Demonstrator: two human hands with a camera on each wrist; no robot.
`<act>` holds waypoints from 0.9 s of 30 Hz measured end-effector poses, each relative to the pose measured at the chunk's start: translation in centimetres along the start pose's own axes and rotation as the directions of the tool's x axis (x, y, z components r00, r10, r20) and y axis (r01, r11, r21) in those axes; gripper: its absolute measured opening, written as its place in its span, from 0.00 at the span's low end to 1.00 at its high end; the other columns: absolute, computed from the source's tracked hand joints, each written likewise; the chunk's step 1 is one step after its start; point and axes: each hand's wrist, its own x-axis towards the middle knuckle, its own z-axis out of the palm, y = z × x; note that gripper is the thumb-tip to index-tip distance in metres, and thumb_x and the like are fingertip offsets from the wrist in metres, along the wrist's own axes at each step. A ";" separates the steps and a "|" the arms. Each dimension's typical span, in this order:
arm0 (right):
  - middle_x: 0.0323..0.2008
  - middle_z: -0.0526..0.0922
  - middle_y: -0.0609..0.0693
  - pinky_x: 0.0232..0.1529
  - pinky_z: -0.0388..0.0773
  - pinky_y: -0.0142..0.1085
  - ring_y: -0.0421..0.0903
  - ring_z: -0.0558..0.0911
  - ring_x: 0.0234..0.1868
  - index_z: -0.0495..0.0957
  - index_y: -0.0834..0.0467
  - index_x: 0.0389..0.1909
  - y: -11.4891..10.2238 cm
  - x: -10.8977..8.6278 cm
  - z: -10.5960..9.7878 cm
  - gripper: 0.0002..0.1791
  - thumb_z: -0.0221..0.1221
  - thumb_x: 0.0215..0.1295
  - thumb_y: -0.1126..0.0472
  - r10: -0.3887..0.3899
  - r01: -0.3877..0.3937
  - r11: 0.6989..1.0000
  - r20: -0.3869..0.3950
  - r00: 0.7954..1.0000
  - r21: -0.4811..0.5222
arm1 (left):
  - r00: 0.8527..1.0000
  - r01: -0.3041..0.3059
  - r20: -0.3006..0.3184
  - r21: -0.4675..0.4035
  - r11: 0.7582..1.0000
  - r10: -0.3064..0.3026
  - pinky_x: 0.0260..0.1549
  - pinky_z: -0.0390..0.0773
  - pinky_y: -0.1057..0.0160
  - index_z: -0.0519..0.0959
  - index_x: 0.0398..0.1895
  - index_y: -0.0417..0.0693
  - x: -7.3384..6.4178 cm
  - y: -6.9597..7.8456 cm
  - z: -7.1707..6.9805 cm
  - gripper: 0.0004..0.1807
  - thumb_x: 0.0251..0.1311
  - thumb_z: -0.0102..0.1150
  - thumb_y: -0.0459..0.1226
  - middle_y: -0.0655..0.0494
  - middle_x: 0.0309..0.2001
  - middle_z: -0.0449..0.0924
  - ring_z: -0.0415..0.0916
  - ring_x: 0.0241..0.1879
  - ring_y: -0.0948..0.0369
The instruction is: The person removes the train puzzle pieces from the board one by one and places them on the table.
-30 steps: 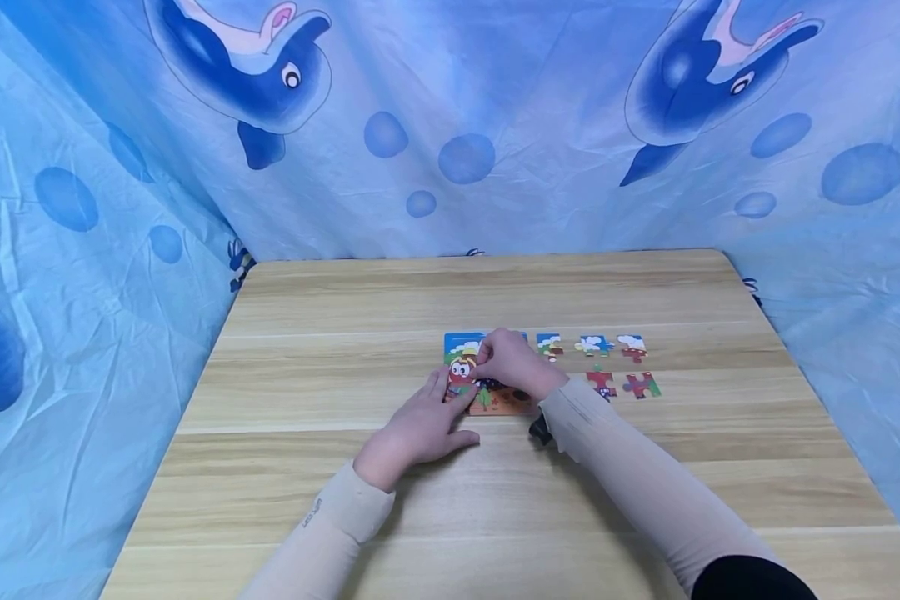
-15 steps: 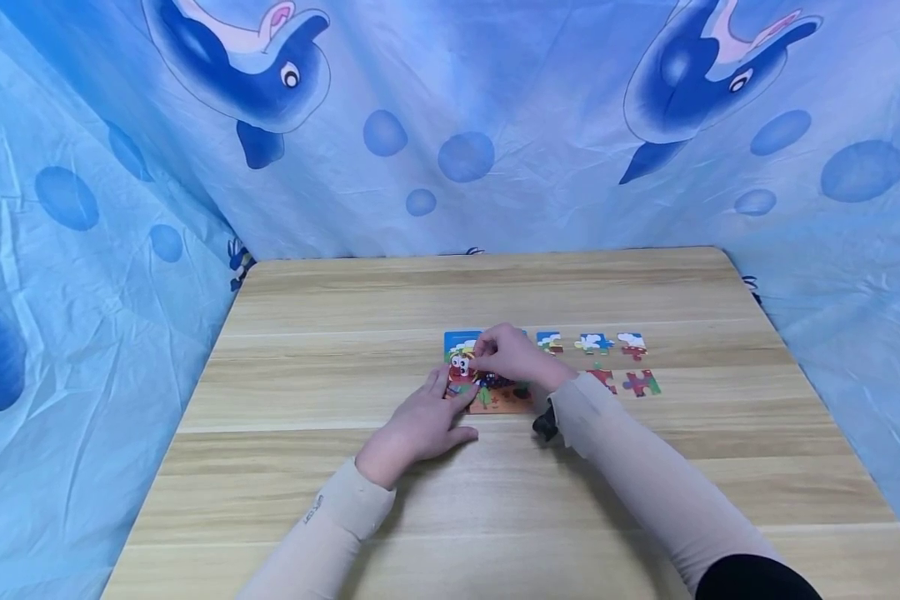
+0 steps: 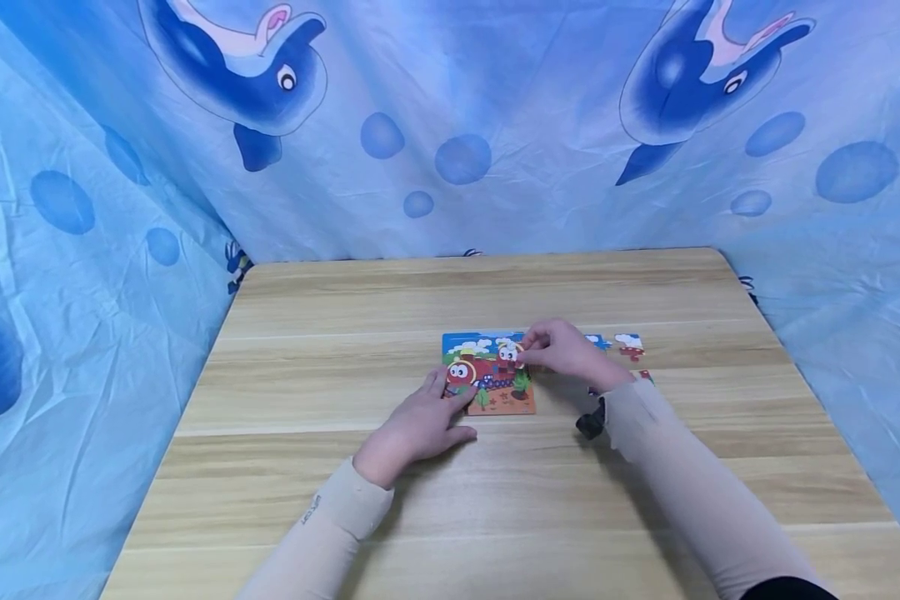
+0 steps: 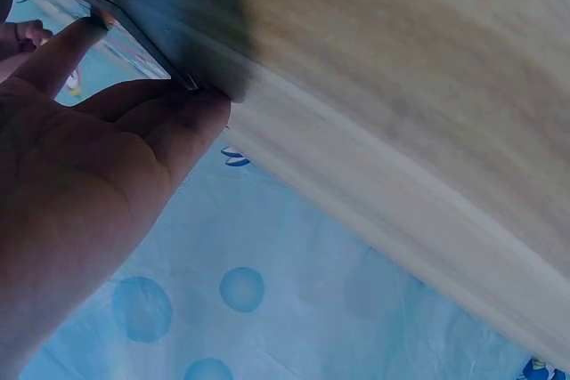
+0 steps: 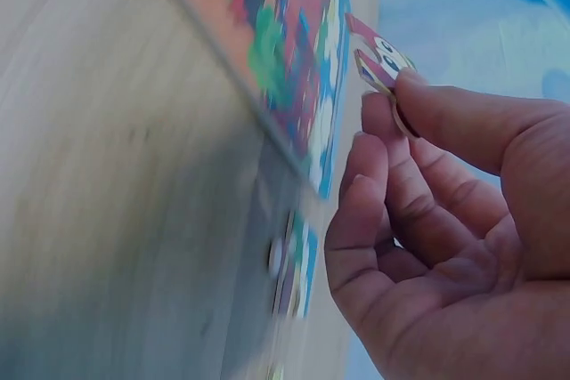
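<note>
Pinching a red jigsaw pc [image 5: 383, 55] w/ white cartoon eyes betw. thumb & index finger, the right hand [image 3: 566, 348] has its other fingers bent loosely below; the pc is tilted and off the surface, by the right side of the puzzle board [image 3: 502, 407], not seated anywhere. Left hand [image 3: 416, 425] lies low, fingers fairly straight, tips at the board's near-left corner; no grip that I can make out, prob. just steadying it. Board's flat on the wooden table [image 3: 345, 350], its picture incl. a red printed face [image 3: 461, 372] w/ similar eyes at left. Loose pcs [image 3: 630, 344] lie off to the right, partly behind the right hand & sleeve [image 3: 675, 467], so no. unclear. Step in hand, I'd guess: matching this one pc to its spot. Next move prob. calls for levelling it, turning it to suit the print, then lowering it gently w/o nudging the board.
</note>
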 end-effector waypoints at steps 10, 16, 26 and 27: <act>0.40 0.86 0.52 0.34 0.79 0.47 0.54 0.81 0.39 0.84 0.54 0.51 3.2 -2.1 -2.6 0.14 0.69 0.67 0.56 0.102 -0.102 0.995 -0.006 0.995 -0.003 | 1.000 0.001 -0.014 -0.012 1.000 -0.001 0.70 0.56 0.43 0.65 0.78 0.57 0.0 0.1 0.0 0.40 0.67 0.58 0.60 0.29 0.77 0.45 0.44 0.76 0.37; 0.42 0.85 0.52 0.33 0.77 0.44 0.52 0.79 0.36 0.86 0.53 0.50 4.3 -2.8 -3.3 0.13 0.70 0.66 0.56 0.129 -0.128 0.991 0.020 0.991 -0.028 | 1.000 0.009 -0.012 -0.022 1.000 -0.009 0.69 0.57 0.43 0.65 0.78 0.57 0.0 0.1 0.1 0.39 0.67 0.58 0.60 0.30 0.77 0.45 0.44 0.76 0.37; 0.38 0.85 0.50 0.35 0.76 0.42 0.48 0.79 0.31 0.86 0.60 0.51 4.2 -3.4 -3.6 0.15 0.69 0.65 0.60 0.108 -0.103 0.990 0.051 0.993 -0.093 | 1.000 0.005 -0.016 -0.029 1.000 -0.005 0.69 0.58 0.43 0.66 0.78 0.56 0.0 0.1 0.1 0.39 0.68 0.59 0.60 0.29 0.77 0.47 0.44 0.76 0.37; 0.37 0.86 0.50 0.35 0.76 0.41 0.47 0.79 0.30 0.86 0.61 0.51 4.2 -3.3 -3.5 0.15 0.69 0.65 0.61 0.101 -0.096 0.990 0.044 0.994 -0.105 | 1.000 0.006 -0.015 -0.029 1.000 -0.006 0.69 0.58 0.42 0.66 0.78 0.56 0.0 0.2 0.1 0.39 0.68 0.59 0.60 0.29 0.77 0.46 0.44 0.76 0.37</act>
